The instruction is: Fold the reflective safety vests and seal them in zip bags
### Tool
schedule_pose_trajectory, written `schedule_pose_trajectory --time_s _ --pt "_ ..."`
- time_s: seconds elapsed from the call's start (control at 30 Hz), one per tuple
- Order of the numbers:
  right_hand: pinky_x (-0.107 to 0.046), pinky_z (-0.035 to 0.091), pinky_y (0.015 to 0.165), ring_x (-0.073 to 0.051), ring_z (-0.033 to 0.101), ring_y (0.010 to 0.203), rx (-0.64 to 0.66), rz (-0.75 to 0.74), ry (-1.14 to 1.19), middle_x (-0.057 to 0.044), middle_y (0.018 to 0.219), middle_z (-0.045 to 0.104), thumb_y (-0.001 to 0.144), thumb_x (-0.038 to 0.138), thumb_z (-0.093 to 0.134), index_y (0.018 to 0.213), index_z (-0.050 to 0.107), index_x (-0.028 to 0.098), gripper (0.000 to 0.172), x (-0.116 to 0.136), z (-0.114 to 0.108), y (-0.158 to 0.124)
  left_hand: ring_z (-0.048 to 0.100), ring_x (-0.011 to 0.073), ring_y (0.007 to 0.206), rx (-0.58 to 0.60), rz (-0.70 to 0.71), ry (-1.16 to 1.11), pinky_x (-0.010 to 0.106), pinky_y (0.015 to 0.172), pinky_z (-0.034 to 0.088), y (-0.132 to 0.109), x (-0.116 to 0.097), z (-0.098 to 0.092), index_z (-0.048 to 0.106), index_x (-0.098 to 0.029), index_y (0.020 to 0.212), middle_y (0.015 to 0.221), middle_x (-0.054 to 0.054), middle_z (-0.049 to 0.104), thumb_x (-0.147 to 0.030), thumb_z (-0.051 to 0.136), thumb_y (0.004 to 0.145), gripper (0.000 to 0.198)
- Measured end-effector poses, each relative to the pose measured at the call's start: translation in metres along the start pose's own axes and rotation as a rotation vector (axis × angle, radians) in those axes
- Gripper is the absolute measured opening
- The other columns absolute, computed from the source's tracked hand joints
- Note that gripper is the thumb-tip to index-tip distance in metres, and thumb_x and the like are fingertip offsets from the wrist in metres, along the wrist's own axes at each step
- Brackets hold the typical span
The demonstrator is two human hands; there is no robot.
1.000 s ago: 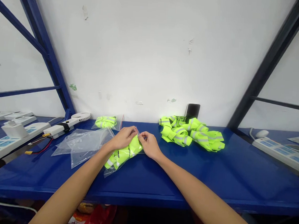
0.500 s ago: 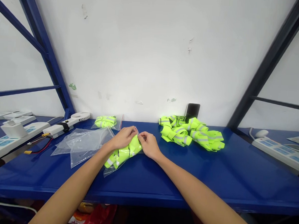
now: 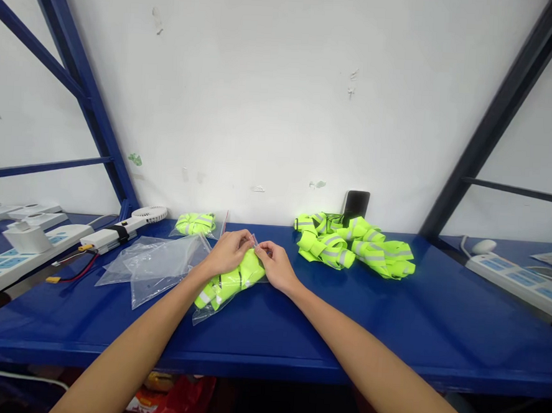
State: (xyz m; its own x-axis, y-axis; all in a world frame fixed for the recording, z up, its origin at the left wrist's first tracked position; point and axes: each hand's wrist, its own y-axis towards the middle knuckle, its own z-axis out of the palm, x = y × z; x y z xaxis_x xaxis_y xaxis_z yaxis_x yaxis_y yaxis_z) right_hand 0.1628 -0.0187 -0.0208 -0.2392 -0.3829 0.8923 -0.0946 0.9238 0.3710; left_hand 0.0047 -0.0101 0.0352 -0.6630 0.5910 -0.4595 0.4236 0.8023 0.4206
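Observation:
Both hands are at the top edge of a clear zip bag [image 3: 202, 316] lying at a slant on the blue table. Inside the bag is a folded neon-yellow reflective strap bundle [image 3: 231, 281] with grey stripes. My left hand [image 3: 230, 252] is closed on the bag's upper edge, its fingertips partly hidden. Close beside it, my right hand [image 3: 275, 265] pinches the same edge between thumb and fingers. Flat clear bags [image 3: 158, 265] lie just left of my left forearm. Behind them sits another bagged neon-yellow bundle [image 3: 195, 224].
Loose neon-yellow reflective straps [image 3: 353, 245] are heaped right of my hands, before a black phone-like object [image 3: 356, 205] against the wall. At left are a small white fan [image 3: 149, 214], a battery pack with wires [image 3: 103, 238] and a power strip [image 3: 15, 262]. Another power strip [image 3: 519, 280] is at right.
Almost nothing differs. Both hands stay at the bag's upper edge, with only a slight shift of the fingers there.

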Motion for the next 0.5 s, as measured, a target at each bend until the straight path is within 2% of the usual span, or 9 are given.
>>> schedule_pose_trajectory --time_s 0.2,0.4,0.5 --pt "-0.024 0.037 0.056 -0.013 0.051 0.057 -0.009 -0.052 -0.091 0.0 0.069 0.06 0.085 0.032 0.049 0.081 0.06 0.017 0.019 0.007 -0.003 0.0 0.058 0.016 0.069 0.002 0.045 -0.026 0.027 0.063 0.039 0.0 0.0 0.002 0.062 -0.019 0.087 0.082 0.002 0.069 -0.032 0.043 0.09 0.023" --pt "-0.023 0.037 0.054 -0.013 0.051 0.057 -0.056 -0.115 -0.127 0.0 0.067 0.06 0.086 0.032 0.048 0.078 0.059 0.018 0.02 0.011 -0.002 -0.002 0.059 0.0168 0.073 0.013 0.012 -0.088 0.026 0.065 0.041 0.001 0.0 0.003 0.064 -0.017 0.087 0.084 0.003 0.069 -0.037 0.047 0.088 0.026" --pt "-0.023 0.037 0.054 -0.012 0.05 0.056 -0.079 -0.138 -0.128 0.001 0.068 0.059 0.086 0.031 0.047 0.078 0.058 0.018 0.019 0.012 -0.002 -0.003 0.055 0.0156 0.069 0.003 0.026 -0.114 0.025 0.062 0.04 0.0 -0.003 0.001 0.062 -0.017 0.084 0.077 0.002 0.065 -0.041 0.042 0.091 0.033"
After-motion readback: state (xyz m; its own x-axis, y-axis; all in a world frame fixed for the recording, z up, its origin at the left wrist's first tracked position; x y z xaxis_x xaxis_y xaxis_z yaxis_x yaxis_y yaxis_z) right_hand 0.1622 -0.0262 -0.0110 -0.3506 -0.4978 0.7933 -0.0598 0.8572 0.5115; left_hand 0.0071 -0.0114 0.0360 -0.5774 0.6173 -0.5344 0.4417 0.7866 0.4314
